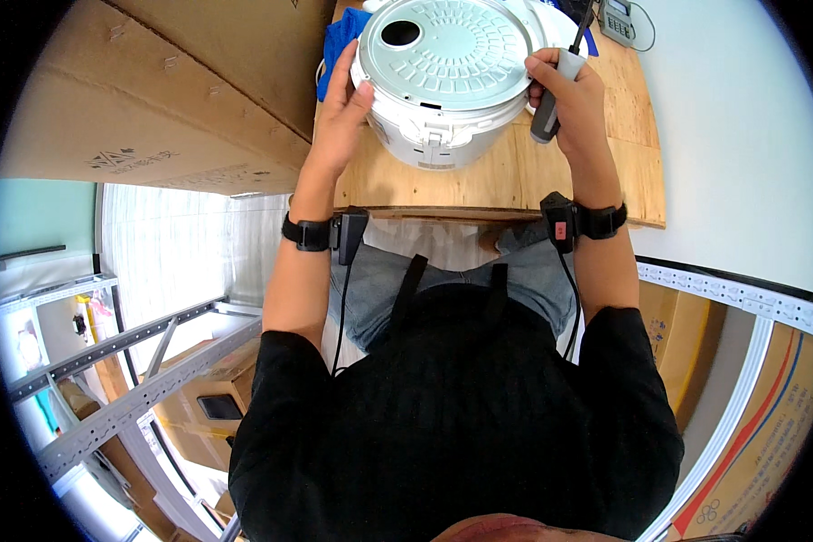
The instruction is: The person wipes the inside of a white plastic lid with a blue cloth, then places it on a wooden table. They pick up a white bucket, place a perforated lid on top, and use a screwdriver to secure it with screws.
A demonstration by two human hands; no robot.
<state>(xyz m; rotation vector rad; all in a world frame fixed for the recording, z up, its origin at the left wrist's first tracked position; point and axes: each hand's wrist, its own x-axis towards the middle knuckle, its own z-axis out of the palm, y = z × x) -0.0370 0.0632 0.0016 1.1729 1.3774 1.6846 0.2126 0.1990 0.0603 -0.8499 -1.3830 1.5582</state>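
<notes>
A white round appliance that looks like a rice cooker [452, 135] stands on the wooden table, its latch toward me. Its top shows a pale ribbed disc [479, 41] with one dark round hole at the left. My left hand [341, 113] lies against the cooker's left side, fingers stretched along the rim and thumb apart. In my right hand [574, 90] is a screwdriver [546, 119] with a grey and black handle, closed in my fingers beside the right rim. Its dark shaft points up and away; the tip is cut off by the frame's top edge.
A blue cloth [339, 43] lies behind the cooker at left. At the far right of the wooden table [637, 172] is a grey keypad device [616, 20] with a thin cable. Large cardboard boxes [154, 99] crowd the left, and metal shelving [154, 379] stands lower left.
</notes>
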